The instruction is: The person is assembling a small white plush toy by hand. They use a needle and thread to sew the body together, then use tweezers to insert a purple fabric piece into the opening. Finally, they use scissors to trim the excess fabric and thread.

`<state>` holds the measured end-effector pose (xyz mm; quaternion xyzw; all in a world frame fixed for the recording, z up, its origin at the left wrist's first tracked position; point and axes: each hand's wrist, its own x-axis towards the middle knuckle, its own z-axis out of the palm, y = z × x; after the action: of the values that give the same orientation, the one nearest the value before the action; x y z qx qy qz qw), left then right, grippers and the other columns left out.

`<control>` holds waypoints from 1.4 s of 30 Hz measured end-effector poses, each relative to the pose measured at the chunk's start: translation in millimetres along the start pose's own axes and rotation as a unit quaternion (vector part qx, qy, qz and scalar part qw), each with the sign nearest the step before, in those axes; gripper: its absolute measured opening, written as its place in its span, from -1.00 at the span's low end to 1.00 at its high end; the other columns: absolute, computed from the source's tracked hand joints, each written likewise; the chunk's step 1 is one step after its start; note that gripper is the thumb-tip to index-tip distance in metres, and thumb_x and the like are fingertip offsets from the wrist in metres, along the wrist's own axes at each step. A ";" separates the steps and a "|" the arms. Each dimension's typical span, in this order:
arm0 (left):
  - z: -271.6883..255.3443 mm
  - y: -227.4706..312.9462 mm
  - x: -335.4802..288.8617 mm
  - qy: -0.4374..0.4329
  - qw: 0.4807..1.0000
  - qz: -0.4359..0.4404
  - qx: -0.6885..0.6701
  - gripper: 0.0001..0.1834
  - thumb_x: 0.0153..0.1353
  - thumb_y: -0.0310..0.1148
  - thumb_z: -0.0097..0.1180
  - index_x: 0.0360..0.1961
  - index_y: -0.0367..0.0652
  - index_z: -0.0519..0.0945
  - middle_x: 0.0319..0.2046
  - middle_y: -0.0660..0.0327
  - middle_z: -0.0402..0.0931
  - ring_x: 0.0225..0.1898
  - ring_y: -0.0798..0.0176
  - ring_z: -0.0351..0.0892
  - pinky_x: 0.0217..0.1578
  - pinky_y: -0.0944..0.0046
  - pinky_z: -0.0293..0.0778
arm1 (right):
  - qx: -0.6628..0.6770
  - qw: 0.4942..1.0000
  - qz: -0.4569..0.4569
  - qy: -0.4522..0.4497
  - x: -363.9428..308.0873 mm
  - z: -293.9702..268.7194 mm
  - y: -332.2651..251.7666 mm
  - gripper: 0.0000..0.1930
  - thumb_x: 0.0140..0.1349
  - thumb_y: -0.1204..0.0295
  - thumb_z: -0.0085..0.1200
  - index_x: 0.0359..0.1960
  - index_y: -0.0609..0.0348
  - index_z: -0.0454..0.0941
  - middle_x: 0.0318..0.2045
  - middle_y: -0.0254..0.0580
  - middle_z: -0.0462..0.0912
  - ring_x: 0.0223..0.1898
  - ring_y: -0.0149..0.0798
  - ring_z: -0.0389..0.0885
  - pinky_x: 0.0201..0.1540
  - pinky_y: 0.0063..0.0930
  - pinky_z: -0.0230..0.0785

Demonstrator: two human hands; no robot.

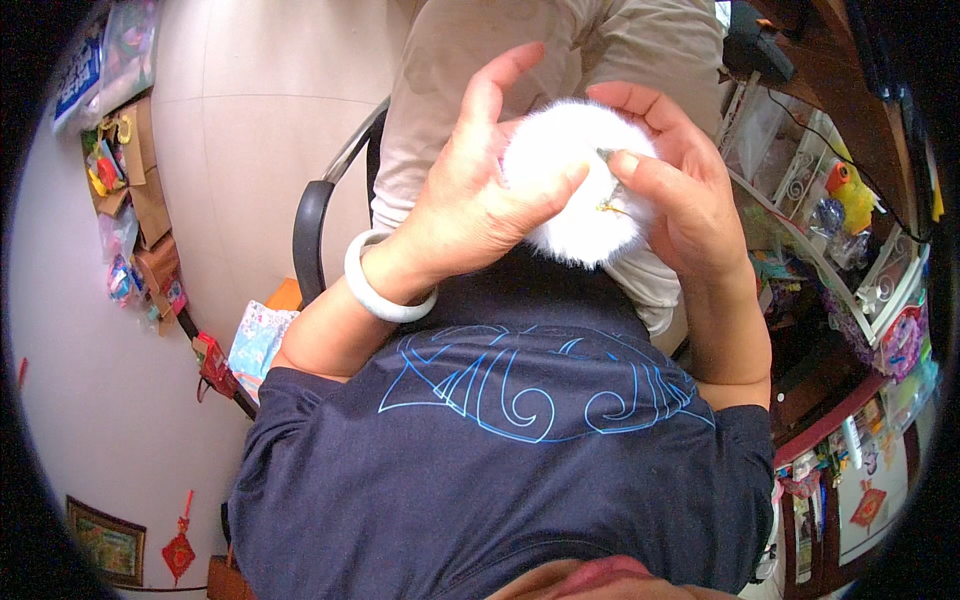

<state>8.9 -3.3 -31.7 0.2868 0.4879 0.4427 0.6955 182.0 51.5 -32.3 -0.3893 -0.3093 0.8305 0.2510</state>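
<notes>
Pompom (582,222) in both hands, held up off the lap, between the palms. Left hand (470,200) is half open: its thumb lies across the front of the fur, its index finger stretches up and away, clear of the ball, and another finger passes behind. Right hand (695,190) is more curled, the thumb bent onto the front and the fingers bowed around the right side and top edge; its thumb tip presses by a small grey-green bit (605,156). Whether that bit is pinched or only touched, I cannot tell. The two thumb tips point toward each other, near but apart.

The pompom is white, round and fluffy, so bright that little detail shows in the fur. A thin gold bit (613,208) sticks out on its right part, just below the right thumb; what it is made of is too small to tell. Much of the ball's front shows between the thumbs, and its lower edge hangs free of the fingers. Behind it are the beige trousers (470,40); nearer the body is the dark shirt (480,500). A pale bangle (385,285) circles the left wrist.
</notes>
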 end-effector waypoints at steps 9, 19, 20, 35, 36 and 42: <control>0.6 -1.7 2.2 0.007 1.000 0.013 0.027 -0.06 0.12 -0.35 0.21 0.33 -0.24 -0.20 -0.17 0.04 0.52 -0.13 0.27 0.52 -0.09 0.30 0.44 | -0.019 1.000 0.006 0.001 2.8 -0.8 -2.4 -0.48 0.10 0.46 0.10 0.11 0.36 0.27 -0.11 -0.09 0.52 -0.09 -0.31 0.51 0.01 -0.47 0.37; -1.0 -5.1 5.2 0.000 0.997 0.035 0.071 -0.05 0.13 -0.45 0.17 0.37 -0.11 -0.23 -0.17 0.07 0.51 -0.14 0.26 0.52 -0.10 0.31 0.45 | -0.013 1.000 0.007 0.002 5.5 -3.2 1.2 -0.52 0.11 0.46 0.10 0.08 0.36 0.30 -0.13 -0.12 0.52 -0.11 -0.33 0.51 -0.01 -0.48 0.37; -1.5 -3.7 4.4 -0.003 0.996 0.026 0.080 -0.05 0.12 -0.45 0.17 0.37 -0.11 -0.23 -0.17 0.07 0.51 -0.15 0.27 0.52 -0.11 0.31 0.45 | -0.007 1.000 0.015 0.000 6.0 -2.0 -1.4 -0.53 0.12 0.45 0.10 0.07 0.36 0.30 -0.14 -0.13 0.52 -0.11 -0.33 0.52 -0.01 -0.48 0.37; -3.9 0.7 3.7 0.011 0.999 0.006 0.029 -0.06 0.15 -0.35 0.19 0.34 -0.26 -0.21 -0.15 0.02 0.50 -0.12 0.26 0.51 -0.07 0.30 0.43 | 0.088 0.994 0.041 -0.040 2.9 -9.9 -3.7 -0.49 0.19 0.39 0.05 0.15 0.36 0.27 -0.01 -0.06 0.50 -0.01 -0.27 0.51 0.08 -0.42 0.35; -4.5 0.0 3.4 0.010 0.999 0.010 0.031 -0.07 0.15 -0.35 0.19 0.34 -0.27 -0.20 -0.15 0.02 0.50 -0.12 0.26 0.51 -0.07 0.30 0.43 | 0.101 0.993 0.040 -0.042 2.9 -10.1 -3.8 -0.50 0.20 0.41 0.06 0.15 0.35 0.26 -0.02 -0.07 0.51 -0.03 -0.27 0.52 0.06 -0.42 0.37; -2.1 -4.3 5.2 0.006 0.999 0.009 0.036 -0.13 0.15 -0.36 0.19 0.34 -0.20 -0.11 -0.14 0.05 0.50 -0.12 0.26 0.51 -0.08 0.29 0.44 | 0.008 0.999 -0.012 -0.051 2.0 -8.5 2.1 -0.48 0.16 0.46 0.08 0.15 0.35 0.25 -0.02 -0.06 0.49 0.00 -0.27 0.49 0.09 -0.43 0.33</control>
<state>9.1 -0.7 -38.3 0.3131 0.5050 0.4327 0.6780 187.3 54.1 -39.0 -0.3410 -0.3198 0.8484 0.2482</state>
